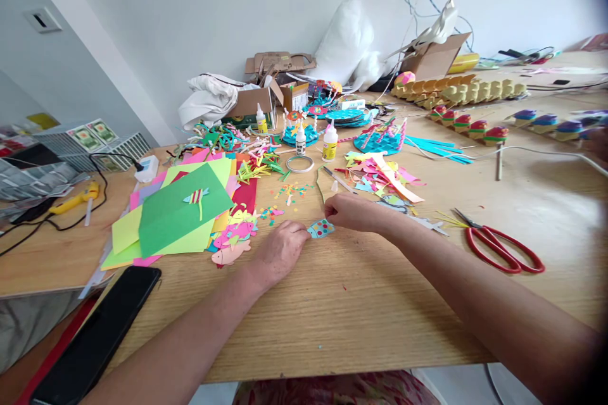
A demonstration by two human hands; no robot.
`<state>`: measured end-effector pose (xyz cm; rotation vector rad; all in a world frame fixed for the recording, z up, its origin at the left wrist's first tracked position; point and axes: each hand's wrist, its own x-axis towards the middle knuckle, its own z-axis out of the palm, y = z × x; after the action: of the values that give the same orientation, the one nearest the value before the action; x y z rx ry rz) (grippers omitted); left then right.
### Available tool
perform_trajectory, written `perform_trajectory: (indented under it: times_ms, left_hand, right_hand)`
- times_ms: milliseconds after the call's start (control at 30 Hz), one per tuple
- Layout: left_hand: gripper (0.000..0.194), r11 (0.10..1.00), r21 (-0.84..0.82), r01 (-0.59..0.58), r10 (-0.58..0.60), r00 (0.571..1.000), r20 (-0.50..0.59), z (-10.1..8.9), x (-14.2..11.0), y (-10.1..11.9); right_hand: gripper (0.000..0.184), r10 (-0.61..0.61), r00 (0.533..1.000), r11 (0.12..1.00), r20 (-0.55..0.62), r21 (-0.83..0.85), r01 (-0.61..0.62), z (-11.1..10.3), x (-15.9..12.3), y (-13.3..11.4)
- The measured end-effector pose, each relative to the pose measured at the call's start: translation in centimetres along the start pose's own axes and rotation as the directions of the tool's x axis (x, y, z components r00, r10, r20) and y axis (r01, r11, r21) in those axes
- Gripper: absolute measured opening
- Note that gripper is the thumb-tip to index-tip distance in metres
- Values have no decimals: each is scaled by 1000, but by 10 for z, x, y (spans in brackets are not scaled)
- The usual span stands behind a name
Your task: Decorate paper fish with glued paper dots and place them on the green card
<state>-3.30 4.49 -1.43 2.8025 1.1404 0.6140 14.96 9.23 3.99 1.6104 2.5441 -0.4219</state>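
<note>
A small light-blue paper fish (321,229) with red and other coloured dots lies on the wooden table between my hands. My left hand (282,249) has its fingers closed at the fish's left end, holding it. Closed fingertips of my right hand (350,211) are bent down at the fish's right end; what they pinch, if anything, is hidden. A thin green strip (320,186) runs up from beside the right hand. Coloured paper dots (289,190) are scattered beyond the hands. Several cut paper fish (232,243) are piled left of my left hand.
Red-handled scissors (503,250) lie at the right. Coloured paper sheets (185,209), with a striped fish (196,197) on top, are stacked left. Glue bottles (329,142), a tape ring (299,164) and paper scraps (380,174) sit beyond. A black phone (102,332) lies front left.
</note>
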Motion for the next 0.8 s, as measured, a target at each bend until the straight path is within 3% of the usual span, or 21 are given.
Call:
perform_trajectory:
  times_ms: [367, 633, 800]
  left_hand:
    - [18, 1000, -4, 1, -1, 1000, 14, 0, 0, 0]
    - [19, 1000, -1, 3, -3, 1000, 17, -1, 1, 1]
    - [18, 1000, -8, 9, -8, 1000, 21, -2, 1, 1]
  right_hand:
    - [26, 13, 996, 1000, 91, -19, -12, -1, -2, -12]
    - [24, -11, 999, 1000, 44, -24, 12, -3, -1, -9]
    - [25, -21, 997, 999, 81, -39, 24, -1, 0, -13]
